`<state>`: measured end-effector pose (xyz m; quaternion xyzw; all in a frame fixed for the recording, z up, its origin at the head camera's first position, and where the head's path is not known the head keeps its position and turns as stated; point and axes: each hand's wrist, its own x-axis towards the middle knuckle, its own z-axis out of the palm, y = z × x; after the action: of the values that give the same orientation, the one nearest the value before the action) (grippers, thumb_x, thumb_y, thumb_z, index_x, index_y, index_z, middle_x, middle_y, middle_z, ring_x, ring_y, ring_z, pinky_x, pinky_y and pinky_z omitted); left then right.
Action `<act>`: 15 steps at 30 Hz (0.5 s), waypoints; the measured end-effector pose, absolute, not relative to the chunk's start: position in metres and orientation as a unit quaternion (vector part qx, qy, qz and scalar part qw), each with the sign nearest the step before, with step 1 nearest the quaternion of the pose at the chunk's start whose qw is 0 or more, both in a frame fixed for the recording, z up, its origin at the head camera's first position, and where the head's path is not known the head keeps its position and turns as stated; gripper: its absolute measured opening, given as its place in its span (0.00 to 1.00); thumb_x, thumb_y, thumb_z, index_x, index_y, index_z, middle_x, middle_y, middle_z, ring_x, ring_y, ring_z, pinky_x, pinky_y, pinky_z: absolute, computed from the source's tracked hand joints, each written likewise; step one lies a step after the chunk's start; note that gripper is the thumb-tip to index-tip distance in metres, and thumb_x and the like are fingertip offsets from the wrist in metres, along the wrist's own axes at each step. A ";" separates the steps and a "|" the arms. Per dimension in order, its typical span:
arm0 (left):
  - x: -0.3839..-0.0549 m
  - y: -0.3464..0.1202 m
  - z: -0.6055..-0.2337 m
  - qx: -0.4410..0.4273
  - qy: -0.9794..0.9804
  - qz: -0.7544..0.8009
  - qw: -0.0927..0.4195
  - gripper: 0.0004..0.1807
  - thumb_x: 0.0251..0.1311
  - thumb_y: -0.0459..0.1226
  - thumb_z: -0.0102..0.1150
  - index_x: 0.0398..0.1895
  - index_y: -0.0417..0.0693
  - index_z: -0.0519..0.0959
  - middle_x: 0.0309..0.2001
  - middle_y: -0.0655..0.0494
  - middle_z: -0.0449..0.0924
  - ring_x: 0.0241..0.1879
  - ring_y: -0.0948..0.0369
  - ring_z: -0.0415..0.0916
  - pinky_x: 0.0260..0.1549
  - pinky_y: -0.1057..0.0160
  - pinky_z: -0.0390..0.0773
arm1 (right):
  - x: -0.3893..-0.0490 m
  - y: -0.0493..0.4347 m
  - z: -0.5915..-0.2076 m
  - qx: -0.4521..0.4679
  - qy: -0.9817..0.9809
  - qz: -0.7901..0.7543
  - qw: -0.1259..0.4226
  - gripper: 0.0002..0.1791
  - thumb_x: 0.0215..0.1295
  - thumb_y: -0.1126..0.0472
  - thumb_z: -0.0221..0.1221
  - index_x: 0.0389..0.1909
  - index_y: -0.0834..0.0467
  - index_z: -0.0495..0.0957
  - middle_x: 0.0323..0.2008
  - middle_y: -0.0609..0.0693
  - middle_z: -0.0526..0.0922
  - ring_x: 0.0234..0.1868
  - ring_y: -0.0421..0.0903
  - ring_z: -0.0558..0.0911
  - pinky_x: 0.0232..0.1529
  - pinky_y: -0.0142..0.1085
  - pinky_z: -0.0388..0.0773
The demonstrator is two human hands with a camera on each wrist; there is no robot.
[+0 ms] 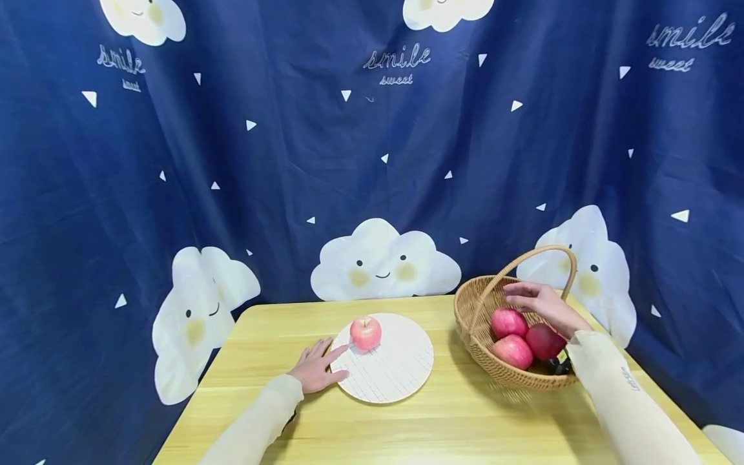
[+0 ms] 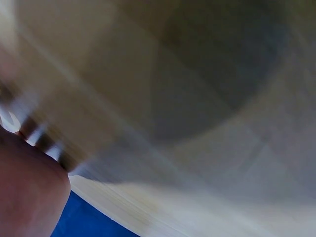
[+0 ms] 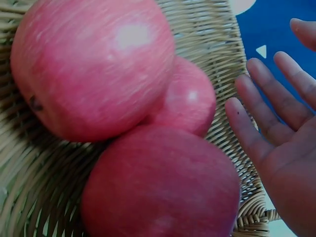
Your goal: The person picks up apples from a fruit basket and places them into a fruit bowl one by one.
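Note:
A round white plate (image 1: 395, 371) lies on the table with one pink-red apple (image 1: 365, 333) near its upper left. My left hand (image 1: 318, 368) rests at the plate's left rim, fingers spread and straight. On the right stands a wicker basket (image 1: 485, 358) holding three apples (image 1: 513, 352). My right hand (image 1: 540, 303) hovers over the basket, above the apples and under the arched handle. In the right wrist view the fingers of that hand (image 3: 281, 113) are extended, apart from the large apples (image 3: 94, 69), with nothing in the palm. The left wrist view is mostly blurred tabletop.
A small black object with a yellow mark (image 1: 560, 361) sits in the basket near the right wrist. The basket's handle (image 1: 560, 248) arches high over it. Behind the wooden table (image 1: 279, 316) hangs a dark blue curtain (image 1: 325, 148) with white clouds.

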<state>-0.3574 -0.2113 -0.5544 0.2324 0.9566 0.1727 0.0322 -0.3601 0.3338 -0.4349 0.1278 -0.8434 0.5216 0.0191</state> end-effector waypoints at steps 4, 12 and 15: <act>-0.359 -0.213 -0.554 0.230 0.959 0.165 0.027 0.39 0.57 0.65 0.45 0.70 0.62 0.57 0.71 0.40 0.47 0.69 0.39 0.41 0.61 0.34 0.41 | -0.358 0.334 -0.437 0.125 -0.872 0.472 0.028 0.24 0.61 0.49 0.59 0.55 0.57 0.74 0.52 0.60 0.78 0.48 0.46 0.79 0.46 0.33 0.76; -0.357 -0.212 -0.557 0.229 0.961 0.150 0.033 0.39 0.56 0.67 0.43 0.70 0.64 0.56 0.71 0.42 0.47 0.70 0.41 0.41 0.62 0.36 0.43 | -0.351 0.336 -0.446 0.125 -0.882 0.453 0.040 0.24 0.60 0.52 0.61 0.54 0.61 0.74 0.47 0.61 0.81 0.44 0.36 0.80 0.44 0.21 0.70; -0.358 -0.213 -0.556 0.226 0.963 0.146 0.030 0.39 0.56 0.68 0.42 0.70 0.66 0.56 0.71 0.43 0.46 0.70 0.42 0.41 0.63 0.36 0.43 | -0.351 0.334 -0.446 0.133 -0.884 0.446 0.048 0.24 0.59 0.53 0.61 0.54 0.62 0.74 0.47 0.59 0.81 0.45 0.38 0.80 0.44 0.21 0.70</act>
<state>-0.3582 -0.2127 -0.5561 0.2263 0.9625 0.1462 0.0302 -0.3510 0.3341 -0.4464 0.1328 -0.8839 0.4460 0.0480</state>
